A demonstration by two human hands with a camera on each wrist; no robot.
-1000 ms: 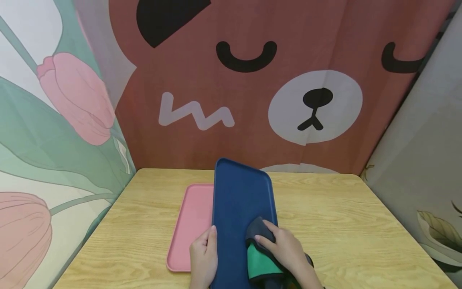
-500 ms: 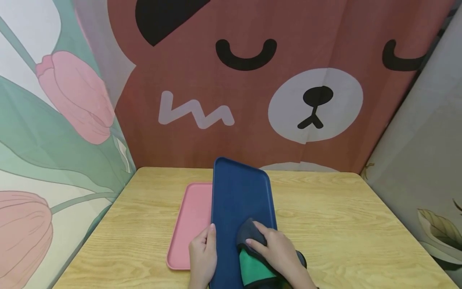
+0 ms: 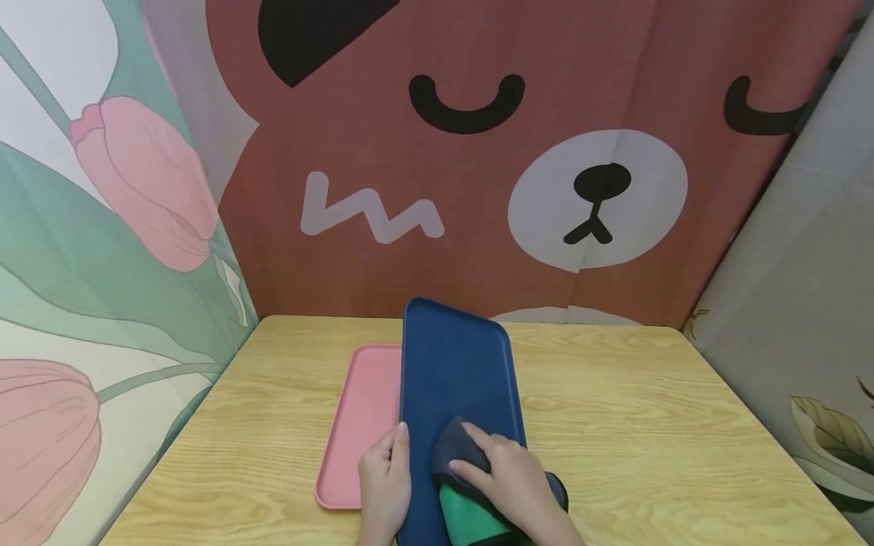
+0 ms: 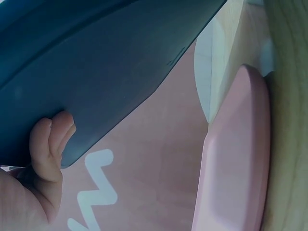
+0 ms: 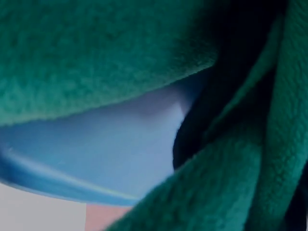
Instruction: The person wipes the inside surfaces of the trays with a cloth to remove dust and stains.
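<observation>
A blue rectangular tray (image 3: 457, 364) is held up at a slant over the table. My left hand (image 3: 385, 478) grips its left edge, thumb on the front; in the left wrist view the fingers (image 4: 43, 139) curl onto the tray's underside (image 4: 115, 62). My right hand (image 3: 508, 478) holds a grey and green cleaning cloth (image 3: 471, 516) with dark edging against the tray's face, toward its lower right. Green fuzzy folds of the cloth (image 5: 96, 57) fill most of the right wrist view, with part of the tray (image 5: 96, 144) showing beneath. The tray's lower end is out of the head view.
A pink tray (image 3: 341, 455) lies on the wooden table (image 3: 649, 425), left of the blue tray and partly hidden by it. Behind the table hangs a brown curtain (image 3: 369, 280) with a bear print. Patterned curtains (image 3: 136, 318) line both sides.
My right hand has slid the cloth leftward across the tray's face and slightly down. My left hand and the blue tray stay almost in place.
</observation>
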